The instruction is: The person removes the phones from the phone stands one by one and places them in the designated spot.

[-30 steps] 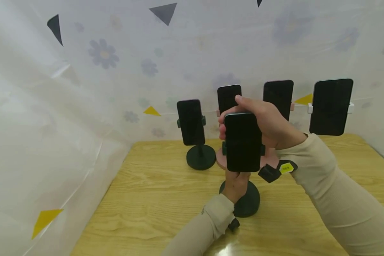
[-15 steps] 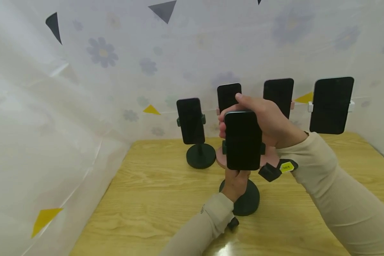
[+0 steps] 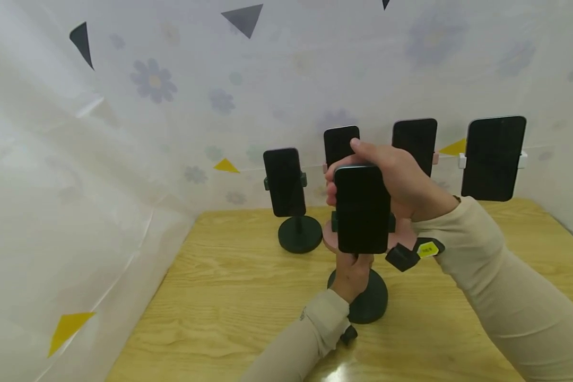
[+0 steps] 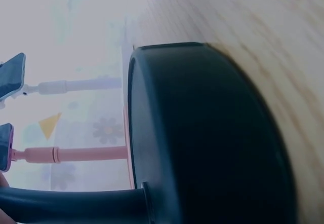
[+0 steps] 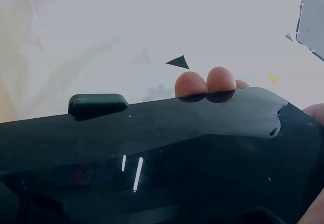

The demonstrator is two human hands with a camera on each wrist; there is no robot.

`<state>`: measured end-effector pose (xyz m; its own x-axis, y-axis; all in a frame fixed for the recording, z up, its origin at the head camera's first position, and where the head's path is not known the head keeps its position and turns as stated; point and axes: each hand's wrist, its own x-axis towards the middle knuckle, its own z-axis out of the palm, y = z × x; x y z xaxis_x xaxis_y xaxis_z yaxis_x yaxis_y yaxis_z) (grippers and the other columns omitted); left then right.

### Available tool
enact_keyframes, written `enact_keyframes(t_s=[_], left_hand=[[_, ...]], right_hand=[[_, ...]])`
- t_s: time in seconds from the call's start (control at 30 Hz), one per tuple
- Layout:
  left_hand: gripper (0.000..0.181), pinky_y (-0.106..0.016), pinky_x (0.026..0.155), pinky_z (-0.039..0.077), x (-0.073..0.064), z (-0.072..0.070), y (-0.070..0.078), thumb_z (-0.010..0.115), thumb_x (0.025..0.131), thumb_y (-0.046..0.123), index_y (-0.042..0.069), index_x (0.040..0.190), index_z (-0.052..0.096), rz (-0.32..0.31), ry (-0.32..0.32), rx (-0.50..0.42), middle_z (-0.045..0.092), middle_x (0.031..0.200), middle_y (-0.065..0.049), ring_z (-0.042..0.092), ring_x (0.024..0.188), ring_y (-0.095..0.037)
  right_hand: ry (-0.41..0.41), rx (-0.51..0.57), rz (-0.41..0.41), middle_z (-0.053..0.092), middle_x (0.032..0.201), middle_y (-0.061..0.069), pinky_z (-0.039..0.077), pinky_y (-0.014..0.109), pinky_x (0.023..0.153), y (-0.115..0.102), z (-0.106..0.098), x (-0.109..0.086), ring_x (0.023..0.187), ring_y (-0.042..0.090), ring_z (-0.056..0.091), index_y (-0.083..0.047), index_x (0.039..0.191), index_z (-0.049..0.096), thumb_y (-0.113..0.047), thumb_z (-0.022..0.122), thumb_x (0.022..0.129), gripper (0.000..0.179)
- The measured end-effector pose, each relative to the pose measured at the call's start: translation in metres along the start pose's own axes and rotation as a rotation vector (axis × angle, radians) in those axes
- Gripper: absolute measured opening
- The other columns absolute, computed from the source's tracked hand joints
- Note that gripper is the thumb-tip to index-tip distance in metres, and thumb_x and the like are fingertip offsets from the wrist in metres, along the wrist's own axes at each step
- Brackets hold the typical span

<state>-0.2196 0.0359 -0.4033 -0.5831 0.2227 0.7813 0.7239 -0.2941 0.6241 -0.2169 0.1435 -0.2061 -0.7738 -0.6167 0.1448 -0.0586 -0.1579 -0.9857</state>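
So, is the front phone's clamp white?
No, the head view shows the front phone in a dark green clamp.

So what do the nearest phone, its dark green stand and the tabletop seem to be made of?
The phone has a glossy, glass-like front: the right wrist view shows crisp light reflections. The stand looks like satin plastic, or perhaps painted metal, from its smooth, even surface. The tabletop looks like lightly glossy wood, showing grain and a bright glare spot; it could be wood-print laminate.
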Motion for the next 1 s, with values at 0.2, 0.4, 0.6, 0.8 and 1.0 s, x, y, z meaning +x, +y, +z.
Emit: enact_keyframes(t_s=[0.2,0.4,0.6,0.8,1.0], left_hand=[[0.036,-0.017,0.043,0.026,0.000,0.001,-0.002,0.036,0.100,-0.011,0.007,0.069,0.032,-0.002,-0.004,-0.035,0.026,0.048,-0.012,0.024,0.044,-0.003],[0.034,-0.017,0.043,0.026,-0.001,0.001,-0.001,0.036,0.100,-0.011,0.006,0.070,0.034,-0.020,0.014,-0.026,0.027,0.048,-0.012,0.024,0.045,-0.002],[0.035,-0.016,0.044,0.025,0.001,-0.001,0.001,0.037,0.102,-0.006,0.006,0.070,0.034,-0.056,0.027,-0.014,0.027,0.048,-0.014,0.024,0.046,0.001],[0.033,-0.017,0.043,0.027,0.000,-0.005,-0.001,0.038,0.102,-0.006,0.006,0.071,0.036,-0.062,0.040,0.010,0.029,0.048,-0.014,0.026,0.044,0.000],[0.034,-0.018,0.044,0.027,0.000,-0.005,0.001,0.039,0.103,-0.003,0.006,0.071,0.036,-0.101,0.045,0.000,0.029,0.049,-0.016,0.027,0.046,0.002]], right_hand=[[0.003,-0.008,-0.002,0.073,0.091,0.006,0.056,0.041,0.088,-0.002,0.001,-0.002,0.086,0.024,0.072,-0.001,0.104,0.066,-0.045,0.035,0.106,0.053],[-0.066,-0.025,-0.032,0.074,0.097,0.003,0.055,0.040,0.093,0.002,-0.004,0.001,0.093,0.022,0.073,-0.005,0.109,0.066,-0.043,0.031,0.107,0.052],[-0.280,0.058,-0.107,0.071,0.117,0.002,0.049,0.038,0.104,0.013,-0.016,0.004,0.113,0.019,0.065,-0.010,0.127,0.057,-0.043,0.019,0.108,0.053],[-0.457,0.113,-0.148,0.065,0.128,0.003,0.046,0.042,0.108,0.027,-0.023,0.009,0.123,0.020,0.060,-0.011,0.139,0.046,-0.036,0.028,0.108,0.044],[-0.442,0.108,-0.145,0.067,0.119,0.002,0.049,0.036,0.103,0.028,-0.020,0.010,0.115,0.018,0.063,-0.008,0.133,0.050,-0.039,0.026,0.108,0.047]])
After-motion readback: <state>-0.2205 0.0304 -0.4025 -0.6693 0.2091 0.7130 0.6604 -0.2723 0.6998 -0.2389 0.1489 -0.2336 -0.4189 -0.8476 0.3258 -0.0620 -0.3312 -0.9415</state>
